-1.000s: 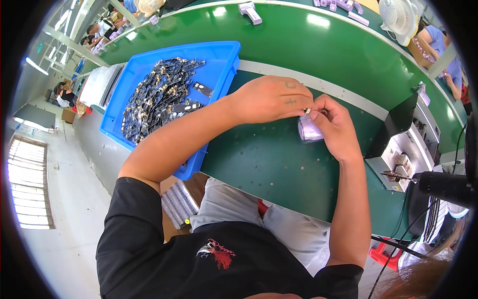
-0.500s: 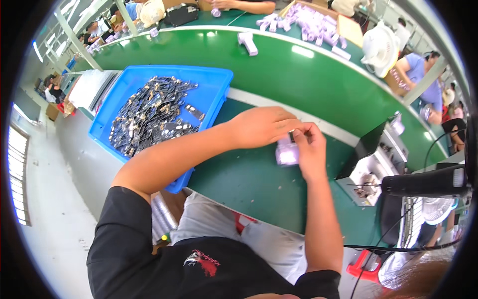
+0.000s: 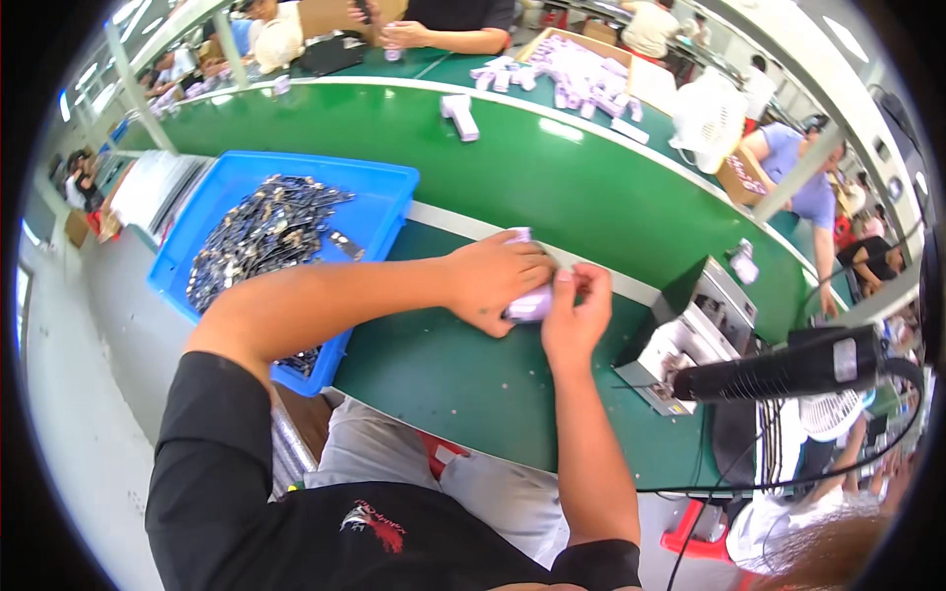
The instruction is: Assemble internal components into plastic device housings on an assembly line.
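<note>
My left hand (image 3: 498, 284) is closed around a lilac plastic housing (image 3: 530, 304) above the green worktable (image 3: 434, 379). The palm and fingers cover most of the housing, leaving its ends in sight. Close against its right side, my right hand (image 3: 577, 313) has thumb and forefinger pinched together. What lies between those fingertips, if anything, is too small and blurred to make out. Left of my hands stands a blue tray (image 3: 379, 192) holding a heap of small dark circuit boards (image 3: 261, 231), partly hidden behind my left forearm.
Beyond the table runs a green conveyor belt (image 3: 345, 123) carrying a lilac L-shaped housing (image 3: 459, 117). A metal fixture box (image 3: 690, 340) and a black cylindrical device (image 3: 778, 369) with cables stand at right. Across the belt, a co-worker's hand (image 3: 406, 35) is near piled lilac housings (image 3: 581, 74).
My left hand has gone from over my right fingertips to a wrap around the housing. My right hand now pinches at its side. The whole view has shifted as well.
</note>
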Demonstrator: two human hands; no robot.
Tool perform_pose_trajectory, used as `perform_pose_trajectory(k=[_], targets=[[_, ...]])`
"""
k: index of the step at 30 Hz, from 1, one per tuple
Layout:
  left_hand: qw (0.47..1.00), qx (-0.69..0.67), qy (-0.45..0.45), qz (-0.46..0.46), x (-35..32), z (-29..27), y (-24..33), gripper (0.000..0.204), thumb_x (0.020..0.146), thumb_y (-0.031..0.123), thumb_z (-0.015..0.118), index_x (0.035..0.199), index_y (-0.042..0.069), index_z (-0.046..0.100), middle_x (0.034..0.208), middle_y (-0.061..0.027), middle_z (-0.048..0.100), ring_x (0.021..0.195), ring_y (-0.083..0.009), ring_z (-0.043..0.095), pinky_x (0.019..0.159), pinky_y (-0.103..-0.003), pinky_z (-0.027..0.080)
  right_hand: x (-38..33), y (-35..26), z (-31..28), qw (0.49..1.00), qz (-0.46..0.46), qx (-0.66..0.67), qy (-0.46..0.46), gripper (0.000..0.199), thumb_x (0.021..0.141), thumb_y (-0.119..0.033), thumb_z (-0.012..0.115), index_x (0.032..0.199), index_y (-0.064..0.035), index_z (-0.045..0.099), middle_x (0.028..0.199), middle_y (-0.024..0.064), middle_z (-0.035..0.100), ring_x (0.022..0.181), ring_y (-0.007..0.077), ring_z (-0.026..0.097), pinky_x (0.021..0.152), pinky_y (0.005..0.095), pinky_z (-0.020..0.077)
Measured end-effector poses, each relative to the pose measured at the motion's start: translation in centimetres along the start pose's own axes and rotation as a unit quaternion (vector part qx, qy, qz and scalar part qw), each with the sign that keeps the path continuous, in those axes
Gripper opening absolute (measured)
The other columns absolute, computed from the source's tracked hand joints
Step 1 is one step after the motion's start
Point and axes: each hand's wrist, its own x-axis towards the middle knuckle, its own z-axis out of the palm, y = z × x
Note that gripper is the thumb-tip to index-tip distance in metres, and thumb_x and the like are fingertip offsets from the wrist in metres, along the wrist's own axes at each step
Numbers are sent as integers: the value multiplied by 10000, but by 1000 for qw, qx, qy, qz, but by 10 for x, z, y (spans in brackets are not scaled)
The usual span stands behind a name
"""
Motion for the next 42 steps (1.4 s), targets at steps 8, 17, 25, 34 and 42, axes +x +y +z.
perform_pose_trajectory(k=[8,17,25,34,42], targets=[[988,49,42,-144,75,24,-70,720,693,386,799,1268,46,532,1273,-144,598,1232,-339,562,1050,-563,431,-2,3,5,999,20,-11,-46,199,946,-110,673,1069,23,589,845,61,577,775,158,550,754,316,491],[946,17,98,-308,139,73,-115,798,828,351,815,1498,105,458,1640,-197,297,1514,-447,285,1132,-671,357,-8,5,11,990,67,-37,-120,170,933,-81,694,1044,4,598,777,55,589,709,146,555,700,307,493],[882,-18,323,-344,95,81,-199,744,862,494,710,1488,152,496,1549,-214,436,1380,-452,457,1151,-564,370,-4,2,21,984,86,-22,-156,159,943,-83,691,1035,6,598,773,52,600,686,137,558,679,289,497],[765,-56,103,-633,62,56,-215,668,864,440,687,1479,222,546,1536,-166,429,1447,-429,333,1176,-678,235,-1,4,15,979,104,-50,-170,152,941,-93,697,1024,-6,603,794,61,626,711,142,596,717,302,528],[739,-157,232,-612,65,40,-227,477,861,391,725,1246,113,685,1292,-172,646,1216,-360,612,1046,-546,488,-4,3,17,980,90,-48,-173,145,930,-85,702,1019,-17,609,790,65,613,701,157,588,709,309,521]])
